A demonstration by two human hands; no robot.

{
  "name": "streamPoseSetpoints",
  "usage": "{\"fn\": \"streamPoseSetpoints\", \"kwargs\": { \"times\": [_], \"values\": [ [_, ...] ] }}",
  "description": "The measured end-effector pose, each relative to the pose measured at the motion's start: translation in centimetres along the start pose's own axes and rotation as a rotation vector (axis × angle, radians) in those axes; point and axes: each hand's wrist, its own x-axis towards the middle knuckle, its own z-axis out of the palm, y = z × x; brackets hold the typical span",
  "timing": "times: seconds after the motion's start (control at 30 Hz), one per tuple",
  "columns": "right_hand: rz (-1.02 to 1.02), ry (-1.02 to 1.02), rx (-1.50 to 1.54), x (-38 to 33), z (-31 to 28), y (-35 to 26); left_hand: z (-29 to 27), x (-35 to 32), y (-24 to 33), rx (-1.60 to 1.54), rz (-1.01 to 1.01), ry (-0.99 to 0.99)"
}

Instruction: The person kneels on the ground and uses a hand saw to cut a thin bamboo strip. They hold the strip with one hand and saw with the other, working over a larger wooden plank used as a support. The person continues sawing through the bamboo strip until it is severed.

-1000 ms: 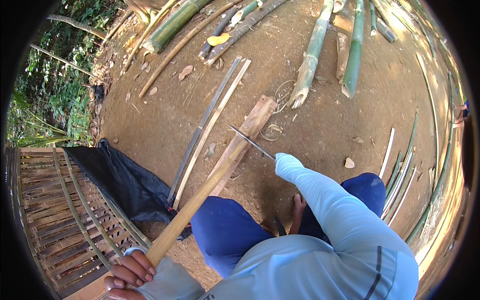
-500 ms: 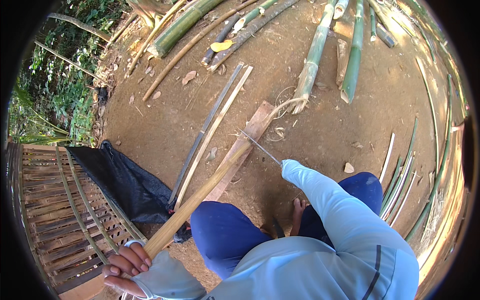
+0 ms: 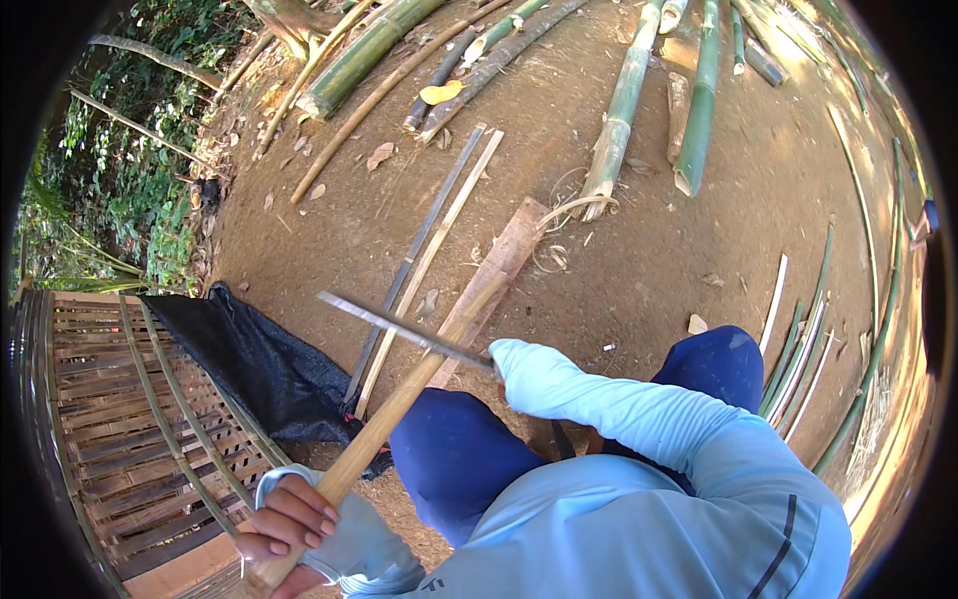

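Observation:
My left hand (image 3: 289,521) is closed round the near end of a long, pale bamboo strip (image 3: 377,431). The strip slants up and away over my left knee, its far part lying along a flat reddish wooden board (image 3: 511,255) on the ground. A thin curled shaving (image 3: 584,203) stands off its far end. Mostly hidden by its light-blue sleeve, my right hand (image 3: 496,366) grips a long-bladed knife (image 3: 384,318). The blade crosses above the strip about midway and points left; whether it touches cannot be made out.
Two narrow slats (image 3: 439,225) lie left of the board, beside black netting (image 3: 254,349) and a slatted bamboo panel (image 3: 150,429). Green bamboo poles (image 3: 614,130) lie ahead. Split strips (image 3: 798,354) lie by my right knee. Another person's hand (image 3: 918,232) shows at the far right.
The knife has come back along the strip toward me and left, its blade now swung leftward across the strip. My left hand and the strip's near end have shifted slightly right.

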Motion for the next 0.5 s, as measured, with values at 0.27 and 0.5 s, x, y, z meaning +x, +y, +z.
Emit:
{"fn": "streamPoseSetpoints", "kwargs": {
  "times": [0.27,0.5],
  "values": [
    [-0.027,-0.074,0.026,-1.1,-0.6,0.5,1.3,-0.5,-0.1,-0.015,0.024,0.009],
    [0.180,-0.295,-0.121,-3.3,-2.6,-5.8,1.1,-1.0,0.5,-0.010,0.001,-0.060]
  ]
}}
